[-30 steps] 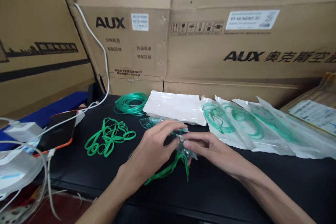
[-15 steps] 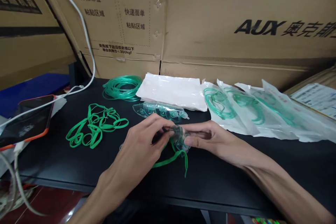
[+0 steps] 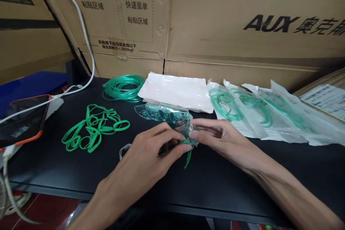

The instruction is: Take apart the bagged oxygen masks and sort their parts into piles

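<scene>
Over the middle of the table, a clear green-tinted oxygen mask is held by my right hand, thumb on its near side. My left hand pinches a green elastic strap against the mask's lower edge; a short end hangs below the fingertips. Whether the strap passes through the mask is hidden by the fingers. Just behind the hands lies a row of nested clear masks. To the left is a loose tangle of green straps. A thin clear loop shows beside my left hand.
Coiled green tubing and a stack of white pouches lie at the back. Several packed mask sets overlap at right. A phone with white cables sits at left. Cardboard boxes stand behind the table.
The mask has turned and risen slightly in my right hand. My left fingers have moved onto its lower edge, and less of the strap now hangs free. The camera view has tilted a little downward.
</scene>
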`<state>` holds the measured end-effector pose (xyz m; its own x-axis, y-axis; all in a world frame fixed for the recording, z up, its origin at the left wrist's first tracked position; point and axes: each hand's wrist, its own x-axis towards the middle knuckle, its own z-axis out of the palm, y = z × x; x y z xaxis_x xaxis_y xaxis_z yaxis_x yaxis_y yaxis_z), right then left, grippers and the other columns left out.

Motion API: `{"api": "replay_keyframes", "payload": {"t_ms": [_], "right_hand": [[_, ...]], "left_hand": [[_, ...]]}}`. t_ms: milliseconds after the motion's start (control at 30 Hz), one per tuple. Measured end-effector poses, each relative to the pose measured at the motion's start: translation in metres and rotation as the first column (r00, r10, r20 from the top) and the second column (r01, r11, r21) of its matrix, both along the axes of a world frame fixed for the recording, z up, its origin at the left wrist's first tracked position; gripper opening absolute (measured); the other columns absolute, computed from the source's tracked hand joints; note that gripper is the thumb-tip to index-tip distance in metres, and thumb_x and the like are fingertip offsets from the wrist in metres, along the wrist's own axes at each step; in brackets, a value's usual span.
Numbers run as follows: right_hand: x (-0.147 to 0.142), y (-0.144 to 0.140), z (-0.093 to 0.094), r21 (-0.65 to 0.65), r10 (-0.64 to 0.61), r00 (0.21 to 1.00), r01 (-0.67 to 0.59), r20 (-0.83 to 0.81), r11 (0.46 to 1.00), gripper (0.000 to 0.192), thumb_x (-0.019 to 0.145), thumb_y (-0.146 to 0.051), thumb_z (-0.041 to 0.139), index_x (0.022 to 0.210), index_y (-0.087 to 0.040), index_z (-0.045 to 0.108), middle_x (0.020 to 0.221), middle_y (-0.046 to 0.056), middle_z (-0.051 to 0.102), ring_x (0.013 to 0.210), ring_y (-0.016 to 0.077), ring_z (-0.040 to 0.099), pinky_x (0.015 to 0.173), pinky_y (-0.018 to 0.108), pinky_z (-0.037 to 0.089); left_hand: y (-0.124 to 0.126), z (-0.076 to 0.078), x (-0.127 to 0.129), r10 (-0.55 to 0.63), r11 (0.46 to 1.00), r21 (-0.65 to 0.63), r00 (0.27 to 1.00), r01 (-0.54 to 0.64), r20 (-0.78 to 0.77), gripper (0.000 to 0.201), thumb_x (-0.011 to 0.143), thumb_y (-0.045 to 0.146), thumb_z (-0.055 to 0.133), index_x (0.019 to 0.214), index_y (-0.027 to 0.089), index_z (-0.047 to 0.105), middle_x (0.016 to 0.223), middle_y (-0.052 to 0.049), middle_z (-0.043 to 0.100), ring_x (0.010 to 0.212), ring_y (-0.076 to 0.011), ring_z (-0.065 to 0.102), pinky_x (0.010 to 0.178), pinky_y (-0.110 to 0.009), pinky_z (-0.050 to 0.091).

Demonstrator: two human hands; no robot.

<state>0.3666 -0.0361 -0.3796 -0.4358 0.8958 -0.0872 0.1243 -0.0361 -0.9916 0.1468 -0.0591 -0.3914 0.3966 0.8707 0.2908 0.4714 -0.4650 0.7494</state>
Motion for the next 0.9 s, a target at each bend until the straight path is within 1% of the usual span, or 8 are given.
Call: {"api": "replay_keyframes", "payload": {"t_ms": [167, 300, 433, 500, 600, 700, 767, 900], "right_hand": [[-0.002, 0.001, -0.003, -0.005, -0.048, 0.996, 0.048, 0.079, 0.999, 0.043, 0.073, -0.036, 0.090, 0.113, -0.025, 0.079, 0.102, 0.002, 0.079, 0.102, 0.0241, 0.072, 0.093, 0.036, 0.056], [0.005, 0.006, 0.003, 0.064, -0.121, 0.983, 0.113, 0.141, 0.992, 0.049, 0.069, -0.043, 0.091, 0.112, -0.023, 0.079, 0.105, 0.006, 0.080, 0.102, 0.0273, 0.073, 0.098, 0.042, 0.055], [0.023, 0.013, 0.008, 0.204, -0.420, 0.902, 0.394, 0.104, 0.896, 0.042, 0.063, -0.043, 0.094, 0.100, -0.028, 0.081, 0.092, 0.002, 0.079, 0.090, 0.0242, 0.073, 0.091, 0.039, 0.057], [0.029, 0.014, 0.008, 0.233, -0.478, 0.876, 0.453, 0.063, 0.860, 0.034, 0.066, -0.044, 0.093, 0.095, -0.030, 0.080, 0.086, 0.000, 0.077, 0.080, 0.0215, 0.072, 0.084, 0.037, 0.057], [0.028, 0.013, 0.008, 0.221, -0.359, 0.928, 0.332, 0.096, 0.917, 0.030, 0.073, -0.046, 0.089, 0.097, -0.030, 0.080, 0.086, 0.000, 0.077, 0.076, 0.0203, 0.070, 0.082, 0.036, 0.057], [0.020, 0.008, 0.009, 0.166, -0.186, 0.965, 0.156, 0.184, 0.974, 0.035, 0.075, -0.047, 0.087, 0.103, -0.027, 0.081, 0.100, 0.003, 0.078, 0.088, 0.0230, 0.071, 0.085, 0.035, 0.056], [0.015, 0.005, 0.010, 0.121, -0.112, 0.973, 0.089, 0.203, 0.989, 0.042, 0.076, -0.047, 0.087, 0.111, -0.026, 0.079, 0.108, 0.005, 0.078, 0.098, 0.0256, 0.071, 0.087, 0.036, 0.056], [0.008, -0.001, 0.009, 0.074, 0.001, 0.983, -0.015, 0.185, 0.997, 0.048, 0.081, -0.047, 0.083, 0.123, -0.024, 0.075, 0.111, 0.007, 0.077, 0.104, 0.0271, 0.071, 0.092, 0.039, 0.058]], "left_hand": [[-0.001, -0.001, 0.000, -0.039, 0.999, 0.000, 0.999, 0.039, -0.032, 0.016, 0.099, 0.029, 0.066, 0.085, 0.023, 0.063, 0.089, 0.007, 0.061, 0.073, -0.0092, 0.054, 0.069, -0.025, 0.039], [-0.001, 0.000, -0.002, -0.044, 0.999, -0.036, 0.993, 0.040, -0.109, 0.019, 0.101, 0.024, 0.060, 0.083, 0.022, 0.059, 0.087, 0.006, 0.059, 0.069, -0.0103, 0.052, 0.065, -0.027, 0.036], [0.000, 0.001, -0.005, 0.052, 0.995, -0.073, 0.973, -0.070, -0.225, 0.023, 0.098, 0.023, 0.060, 0.076, 0.021, 0.055, 0.080, 0.005, 0.056, 0.067, -0.0126, 0.049, 0.063, -0.030, 0.034], [0.001, 0.000, -0.005, 0.052, 0.993, -0.088, 0.969, -0.076, -0.242, 0.023, 0.099, 0.029, 0.059, 0.078, 0.022, 0.058, 0.079, 0.005, 0.056, 0.068, -0.0133, 0.049, 0.064, -0.030, 0.035], [0.001, -0.001, -0.002, 0.084, 0.993, -0.069, 0.976, -0.100, -0.203, 0.018, 0.098, 0.045, 0.063, 0.096, 0.027, 0.065, 0.086, 0.005, 0.058, 0.074, -0.0148, 0.054, 0.071, -0.031, 0.040], [0.002, -0.002, 0.000, 0.187, 0.982, -0.008, 0.967, -0.191, -0.176, 0.027, 0.096, 0.050, 0.064, 0.111, 0.028, 0.064, 0.091, 0.003, 0.059, 0.076, -0.0162, 0.057, 0.072, -0.032, 0.042], [0.003, -0.003, 0.000, 0.191, 0.982, 0.019, 0.966, -0.190, -0.175, 0.025, 0.098, 0.049, 0.061, 0.108, 0.027, 0.066, 0.088, 0.003, 0.059, 0.074, -0.0160, 0.057, 0.069, -0.032, 0.041], [0.003, -0.004, -0.001, 0.090, 0.995, 0.046, 0.982, -0.083, -0.163, 0.021, 0.102, 0.042, 0.058, 0.095, 0.024, 0.068, 0.086, 0.003, 0.060, 0.072, -0.0140, 0.058, 0.067, -0.030, 0.041]]}}
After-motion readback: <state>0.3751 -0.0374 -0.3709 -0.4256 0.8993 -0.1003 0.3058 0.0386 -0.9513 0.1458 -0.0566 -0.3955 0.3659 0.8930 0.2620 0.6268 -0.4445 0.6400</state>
